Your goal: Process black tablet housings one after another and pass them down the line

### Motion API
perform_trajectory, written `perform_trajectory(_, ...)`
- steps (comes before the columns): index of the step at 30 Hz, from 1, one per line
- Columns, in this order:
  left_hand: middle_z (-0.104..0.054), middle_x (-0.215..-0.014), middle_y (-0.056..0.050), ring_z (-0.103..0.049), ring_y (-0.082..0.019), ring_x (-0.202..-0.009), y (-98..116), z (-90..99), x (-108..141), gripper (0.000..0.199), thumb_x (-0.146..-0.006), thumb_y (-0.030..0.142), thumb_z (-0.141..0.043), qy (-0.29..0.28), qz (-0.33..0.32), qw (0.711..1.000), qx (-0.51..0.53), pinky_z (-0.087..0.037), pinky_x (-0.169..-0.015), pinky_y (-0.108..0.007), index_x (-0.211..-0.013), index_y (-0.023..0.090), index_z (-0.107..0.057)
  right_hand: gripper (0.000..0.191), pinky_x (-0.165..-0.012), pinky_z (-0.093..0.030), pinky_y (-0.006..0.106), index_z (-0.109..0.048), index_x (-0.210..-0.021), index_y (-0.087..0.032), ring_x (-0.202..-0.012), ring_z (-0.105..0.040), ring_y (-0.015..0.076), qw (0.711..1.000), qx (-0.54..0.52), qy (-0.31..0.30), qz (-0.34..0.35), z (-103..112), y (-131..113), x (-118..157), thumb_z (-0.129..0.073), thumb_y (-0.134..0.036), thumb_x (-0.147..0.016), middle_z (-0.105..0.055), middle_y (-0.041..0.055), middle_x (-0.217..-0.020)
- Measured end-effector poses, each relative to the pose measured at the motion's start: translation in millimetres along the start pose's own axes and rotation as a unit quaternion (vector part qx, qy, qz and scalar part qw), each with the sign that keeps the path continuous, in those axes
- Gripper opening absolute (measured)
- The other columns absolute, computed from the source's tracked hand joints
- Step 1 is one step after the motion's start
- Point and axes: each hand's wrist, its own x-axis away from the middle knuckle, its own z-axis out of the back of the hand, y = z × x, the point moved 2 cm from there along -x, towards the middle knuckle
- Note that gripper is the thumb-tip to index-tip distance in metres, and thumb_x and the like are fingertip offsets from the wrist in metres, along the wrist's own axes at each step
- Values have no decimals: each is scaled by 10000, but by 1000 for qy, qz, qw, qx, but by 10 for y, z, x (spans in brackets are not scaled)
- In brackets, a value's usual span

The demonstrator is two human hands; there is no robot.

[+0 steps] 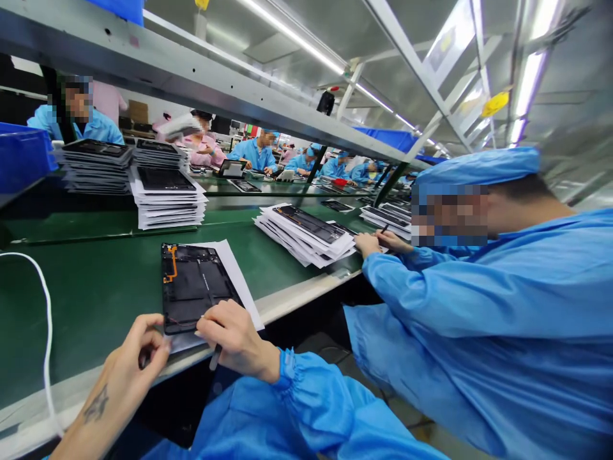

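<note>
A black tablet back housing (189,300) with an orange flex cable (172,263) lies on a white paper sheet (234,275) at the bench's front edge. My left hand (138,354) has curled fingers at its near left corner, index finger and thumb on either side of it. Over the near edge, my right hand (237,335) is closed in a pinch around a slim metal tool (215,359), perhaps tweezers; its tip is hidden. A thin reddish wire (179,321) runs along the housing's near edge, close to my right fingertips.
Paper-interleaved housings stand in stacks (167,207) at the back left and in a pile (306,233) to the right. A white cable (48,332) hangs at left. Close on my right sits a co-worker in blue (479,306). A metal shelf beam (215,83) crosses overhead.
</note>
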Motion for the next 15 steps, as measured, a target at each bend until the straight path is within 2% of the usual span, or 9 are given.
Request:
perform_trajectory(3,-508,-619,103,-499,-141,-539,-6,-33,16,486,-922,511,-495,8,3,1000,8,-404,-587,-225,-1336,260,-444,129,-673,-362,324,-621,-950,-189,-763,-522,166,1000,15,-3,5,20,-7,28,-499,-148,-966,-647,41,-887)
perform_trajectory(6,-500,-618,103,-515,-143,-552,-40,-97,54,600,-946,423,-458,5,-10,1000,-1,-401,-604,-232,-1504,252,-319,181,-667,-343,329,-625,-967,-184,-733,-492,168,999,8,-17,36,49,-13,41,-469,-97,-943,-639,36,-874)
perform_trajectory(11,-573,-718,68,-557,-161,-669,19,-166,123,644,-952,291,-440,4,-6,998,-57,-423,-720,-283,-1563,239,-245,202,-670,-313,349,-640,-1005,-146,-739,-467,194,996,-40,-37,70,85,153,-9,-466,-64,-945,-612,66,-858)
perform_trajectory(15,-584,-769,64,-552,-153,-670,120,-184,154,684,-958,228,-441,-3,3,995,-100,-417,-751,-301,-1590,259,-180,282,-659,-303,356,-653,-986,-112,-754,-438,219,995,-62,-34,71,65,320,-66,-398,-3,-936,-602,87,-839)
